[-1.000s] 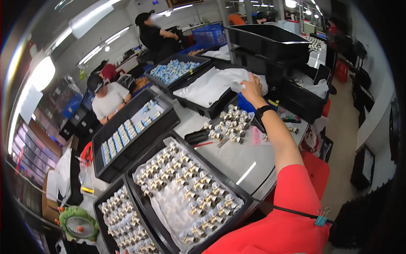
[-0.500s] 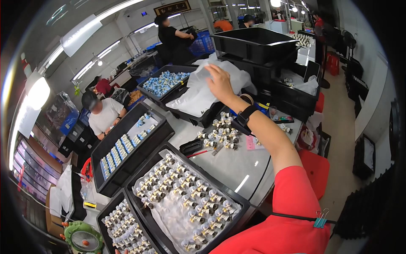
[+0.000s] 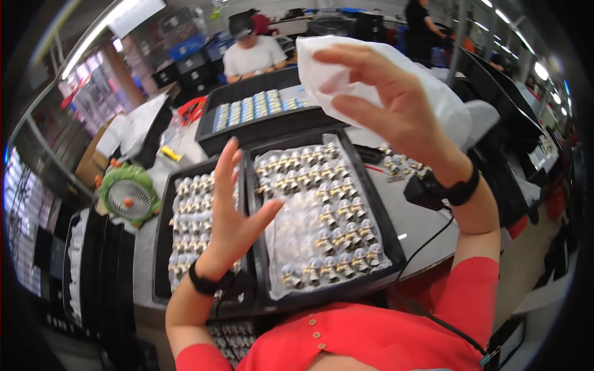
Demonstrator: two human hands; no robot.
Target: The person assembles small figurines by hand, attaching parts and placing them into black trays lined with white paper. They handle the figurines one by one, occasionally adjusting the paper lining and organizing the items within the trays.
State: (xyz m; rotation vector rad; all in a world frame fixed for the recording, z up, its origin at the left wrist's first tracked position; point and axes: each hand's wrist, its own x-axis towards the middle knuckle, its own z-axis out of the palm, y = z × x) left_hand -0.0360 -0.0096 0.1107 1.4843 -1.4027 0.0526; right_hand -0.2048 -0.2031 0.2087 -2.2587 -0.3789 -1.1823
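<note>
My right hand [image 3: 396, 102] is raised at the upper middle, fingers curled around part of a thin white translucent sheet [image 3: 455, 102]; the sheet spreads behind the hand and wrist. My left hand [image 3: 232, 216] is empty, thumb and fingers apart, above the border between two black trays. Beneath it, the left tray [image 3: 162, 247] is lined with rows of small figurine-like pieces [image 3: 192, 204]. In the wider black tray [image 3: 396, 250] on the right, similar pieces [image 3: 337, 235] with pale rounded tops and dark bases stand on a white liner [image 3: 291, 232], part of which is bare.
Beyond the trays stands another black tray [image 3: 213, 145] with blue and white pieces. Loose pieces [image 3: 402, 164] lie on the table at right, beside a black cable [image 3: 427, 238]. A green fan [image 3: 129, 193] is at left. A person in white [image 3: 253, 55] sits across.
My view has turned left and down. My left hand has come up into view over the trays. My right hand has drawn nearer with the white sheet, which is now lifted higher.
</note>
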